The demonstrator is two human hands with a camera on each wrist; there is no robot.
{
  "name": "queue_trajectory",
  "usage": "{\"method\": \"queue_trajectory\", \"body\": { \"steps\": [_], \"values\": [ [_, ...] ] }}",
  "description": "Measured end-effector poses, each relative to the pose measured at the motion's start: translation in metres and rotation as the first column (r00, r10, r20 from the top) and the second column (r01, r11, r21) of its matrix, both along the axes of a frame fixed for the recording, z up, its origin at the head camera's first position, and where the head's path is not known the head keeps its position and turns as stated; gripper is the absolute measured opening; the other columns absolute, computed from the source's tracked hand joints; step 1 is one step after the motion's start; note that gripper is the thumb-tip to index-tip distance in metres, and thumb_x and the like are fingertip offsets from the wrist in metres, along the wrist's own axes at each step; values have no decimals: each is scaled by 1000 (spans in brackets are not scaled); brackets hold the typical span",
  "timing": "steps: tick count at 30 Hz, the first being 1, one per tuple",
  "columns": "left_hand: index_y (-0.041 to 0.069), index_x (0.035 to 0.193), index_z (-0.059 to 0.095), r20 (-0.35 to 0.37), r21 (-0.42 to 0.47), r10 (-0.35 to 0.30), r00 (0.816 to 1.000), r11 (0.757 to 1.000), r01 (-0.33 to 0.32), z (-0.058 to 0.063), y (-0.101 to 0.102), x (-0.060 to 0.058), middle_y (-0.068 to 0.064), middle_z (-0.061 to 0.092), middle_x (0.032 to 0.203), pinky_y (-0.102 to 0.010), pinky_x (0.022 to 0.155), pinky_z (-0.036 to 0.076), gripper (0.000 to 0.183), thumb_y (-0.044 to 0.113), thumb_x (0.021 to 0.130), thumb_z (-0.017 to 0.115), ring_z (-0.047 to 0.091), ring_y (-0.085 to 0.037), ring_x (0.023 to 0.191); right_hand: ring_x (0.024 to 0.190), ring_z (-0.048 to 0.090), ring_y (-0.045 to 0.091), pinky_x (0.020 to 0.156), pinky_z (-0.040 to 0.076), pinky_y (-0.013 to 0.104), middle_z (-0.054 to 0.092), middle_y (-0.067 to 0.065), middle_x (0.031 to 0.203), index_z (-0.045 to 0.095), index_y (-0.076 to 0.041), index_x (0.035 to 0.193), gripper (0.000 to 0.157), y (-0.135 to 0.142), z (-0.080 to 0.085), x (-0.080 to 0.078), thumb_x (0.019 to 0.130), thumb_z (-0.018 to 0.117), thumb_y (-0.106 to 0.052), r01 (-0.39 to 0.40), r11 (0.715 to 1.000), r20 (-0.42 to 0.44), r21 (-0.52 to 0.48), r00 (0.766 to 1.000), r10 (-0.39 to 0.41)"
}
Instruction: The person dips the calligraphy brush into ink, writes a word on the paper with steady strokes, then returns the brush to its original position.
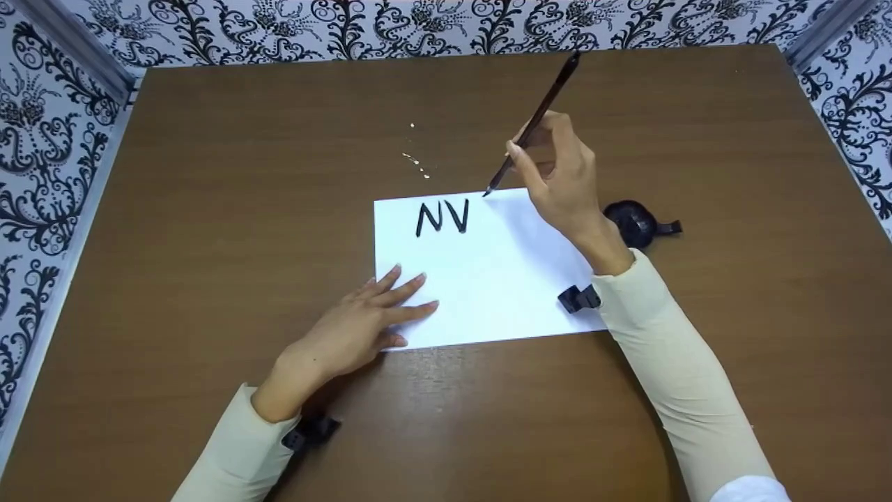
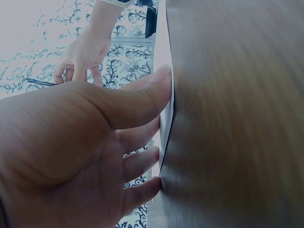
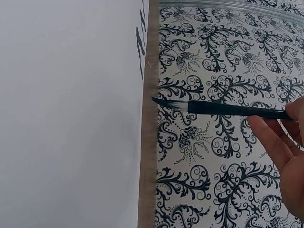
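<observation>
A white sheet of paper (image 1: 481, 279) lies on the brown table, with black brush strokes (image 1: 442, 217) shaped like "NV" near its top left. My right hand (image 1: 561, 174) pinches a dark paintbrush (image 1: 540, 111) tilted over the sheet's top edge. In the right wrist view the brush tip (image 3: 164, 102) is black and wet-looking, and it stands a little off the paper. My left hand (image 1: 362, 317) rests with spread fingers on the lower left corner of the sheet. The left wrist view shows its fingertips (image 2: 164, 76) pressing along the paper's edge.
A round black pot with a short handle or spout (image 1: 631, 223) stands right of the paper, behind the right wrist. Small white specks (image 1: 416, 162) lie on the table (image 1: 244, 209) above the sheet. Black-and-white patterned wall covering (image 1: 42, 160) borders the table.
</observation>
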State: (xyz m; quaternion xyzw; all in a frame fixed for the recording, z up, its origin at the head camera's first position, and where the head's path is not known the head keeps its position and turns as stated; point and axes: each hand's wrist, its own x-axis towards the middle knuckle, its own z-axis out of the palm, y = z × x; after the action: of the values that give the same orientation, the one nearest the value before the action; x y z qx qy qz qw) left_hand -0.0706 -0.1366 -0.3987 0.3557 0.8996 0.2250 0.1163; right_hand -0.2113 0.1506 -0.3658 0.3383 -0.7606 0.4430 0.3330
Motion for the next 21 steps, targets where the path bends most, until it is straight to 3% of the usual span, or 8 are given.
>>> {"method": "queue_trajectory", "body": {
  "steps": [21],
  "values": [
    [21, 141, 48, 13, 13, -1, 1000, 1000, 1, 1, 0, 0, -6, 28, 154, -56, 109, 22, 56, 16, 89, 68, 16, -33, 142, 82, 66, 17, 57, 55, 25, 62, 10, 93, 50, 1, 111, 26, -6, -8, 2, 89, 65, -1, -8, 1000, -4, -6, 1000, 8]
  ]
}}
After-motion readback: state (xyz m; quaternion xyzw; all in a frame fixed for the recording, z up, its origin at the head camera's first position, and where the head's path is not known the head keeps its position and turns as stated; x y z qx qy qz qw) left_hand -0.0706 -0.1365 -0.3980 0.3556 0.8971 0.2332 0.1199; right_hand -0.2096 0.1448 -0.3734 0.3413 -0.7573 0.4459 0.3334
